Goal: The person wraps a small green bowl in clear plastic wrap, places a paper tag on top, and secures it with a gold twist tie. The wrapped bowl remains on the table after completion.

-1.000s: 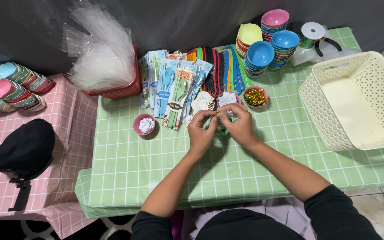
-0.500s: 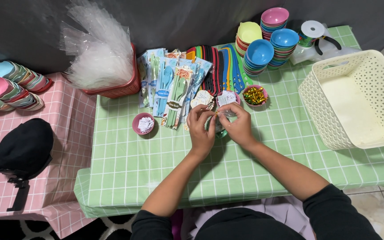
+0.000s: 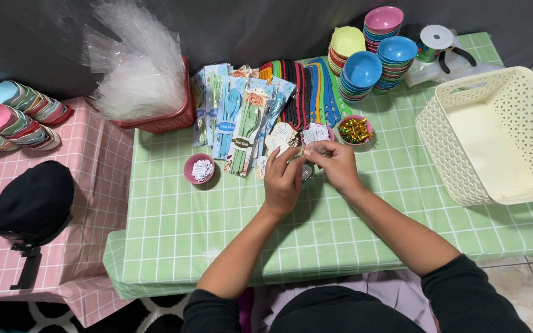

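Barely shifted since before, left hand [image 3: 283,180] and right hand [image 3: 335,164] stay together, fingertips pinching a small clear packet [image 3: 304,161] over the green checked surface [image 3: 217,222], beside cutlery packs [image 3: 242,123].

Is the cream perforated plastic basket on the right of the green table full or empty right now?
Empty. The cream perforated plastic basket stands upright with its bare pale floor showing from wall to wall; nothing lies inside.

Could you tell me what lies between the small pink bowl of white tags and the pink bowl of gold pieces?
In the head view, packets of plastic cutlery, paper tags and both hands' fingertips.
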